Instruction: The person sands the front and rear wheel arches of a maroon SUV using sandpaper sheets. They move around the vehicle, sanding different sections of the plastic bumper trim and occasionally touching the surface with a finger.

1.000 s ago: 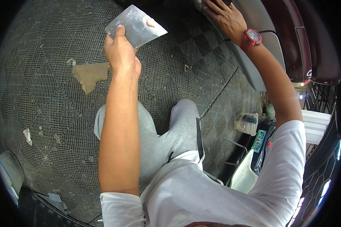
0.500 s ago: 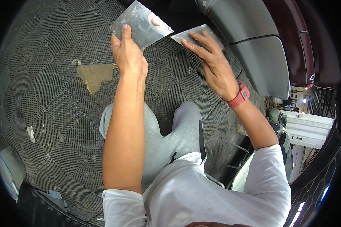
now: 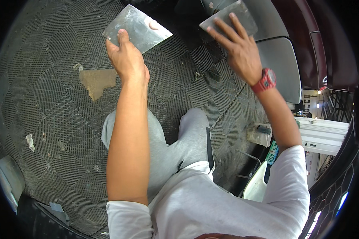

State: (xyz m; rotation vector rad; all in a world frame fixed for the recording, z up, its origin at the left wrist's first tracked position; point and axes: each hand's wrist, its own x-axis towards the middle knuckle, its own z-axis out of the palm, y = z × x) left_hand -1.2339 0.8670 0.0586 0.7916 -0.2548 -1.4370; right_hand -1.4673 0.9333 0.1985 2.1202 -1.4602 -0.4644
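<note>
My left hand [image 3: 128, 59] grips a square metal putty plate [image 3: 137, 34] by its near corner, thumb on top and the other fingers beneath. A small pale pinkish dab of paste [image 3: 152, 25] sits near the plate's far right edge. My right hand [image 3: 245, 55] holds a second flat metal sheet, a putty spreader [image 3: 242, 8], with its fingers spread over the upper face. This spreader is over the grey car panel [image 3: 271, 20]; whether it touches the panel I cannot tell. The right thumb is hidden.
A dark red car body [image 3: 301, 36] adjoins the grey panel on the right. A torn brown cardboard piece [image 3: 97, 83] lies on the ribbed black floor mat [image 3: 60, 115]. At right are a whitish bucket [image 3: 260, 134] and a green-white licence plate [image 3: 272, 153].
My right hand has moved up and right with the spreader, away from the putty plate and over the grey panel. My left hand and its plate have shifted slightly left.
</note>
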